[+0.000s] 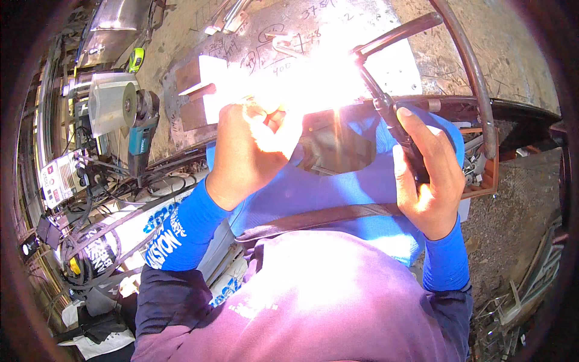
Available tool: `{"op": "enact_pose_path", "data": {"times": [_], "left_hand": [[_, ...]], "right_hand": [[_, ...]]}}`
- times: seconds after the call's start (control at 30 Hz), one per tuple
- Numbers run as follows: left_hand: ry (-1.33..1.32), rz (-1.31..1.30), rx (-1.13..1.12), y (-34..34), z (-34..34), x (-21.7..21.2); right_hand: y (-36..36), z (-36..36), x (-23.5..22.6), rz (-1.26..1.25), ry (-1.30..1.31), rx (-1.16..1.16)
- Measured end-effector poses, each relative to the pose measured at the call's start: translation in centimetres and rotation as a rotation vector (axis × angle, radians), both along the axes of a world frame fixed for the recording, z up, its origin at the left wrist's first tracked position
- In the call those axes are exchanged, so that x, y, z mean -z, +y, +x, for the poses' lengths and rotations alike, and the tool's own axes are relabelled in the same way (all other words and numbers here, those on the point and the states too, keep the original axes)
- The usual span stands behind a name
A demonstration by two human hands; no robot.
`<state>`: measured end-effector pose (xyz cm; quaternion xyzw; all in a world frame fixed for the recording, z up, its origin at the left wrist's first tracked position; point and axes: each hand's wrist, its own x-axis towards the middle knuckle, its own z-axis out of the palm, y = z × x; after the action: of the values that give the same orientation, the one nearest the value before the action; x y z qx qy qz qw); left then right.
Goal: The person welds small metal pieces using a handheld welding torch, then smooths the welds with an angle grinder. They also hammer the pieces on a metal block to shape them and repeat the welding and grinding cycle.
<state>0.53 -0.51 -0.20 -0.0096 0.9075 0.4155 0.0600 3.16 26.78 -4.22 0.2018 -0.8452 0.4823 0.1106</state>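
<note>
My right hand grips the dark handle of a welding torch, whose neck bends up toward a very bright arc glare on the metal table. My left hand is closed just left of the glare, near a white-lit plate and brown steel block; what it holds is washed out by the light. Both forearms wear blue sleeves. A brown cable curves from the torch over the table.
An angle grinder with a teal body rests at the table's left edge. Cables and a welding machine crowd the left side. The steel table top bears chalk scribbles. Gravel ground and metal frames lie at the right.
</note>
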Motion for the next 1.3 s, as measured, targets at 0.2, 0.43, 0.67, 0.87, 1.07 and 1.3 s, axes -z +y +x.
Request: {"op": "enact_pose_path", "data": {"times": [0.2,0.43,0.67,0.87,1.07,1.3], "left_hand": [[-0.026,0.07,-0.031,0.1,0.1,0.2],[-0.016,0.049,-0.032,0.1,0.1,0.1],[0.001,0.022,-0.015,0.2,0.0,-0.1],[0.011,0.022,-0.008,0.1,0.1,0.2],[-0.053,-0.014,-0.035,-0.4,0.0,0.4],[-0.033,0.105,-0.046,0.3,0.0,0.1]], "right_hand": [[0.0,0.2,0.5,-0.04,0.039,0.029],[0.4,0.2,0.4,0.011,-0.001,0.046],[0.4,0.3,-0.1,-0.029,-0.073,0.003],[0.3,0.2,0.1,-0.019,-0.081,-0.003],[0.3,0.4,-0.4,0.051,-0.148,0.01],[0.1,-0.3,0.2,-0.058,0.057,0.011]]}}
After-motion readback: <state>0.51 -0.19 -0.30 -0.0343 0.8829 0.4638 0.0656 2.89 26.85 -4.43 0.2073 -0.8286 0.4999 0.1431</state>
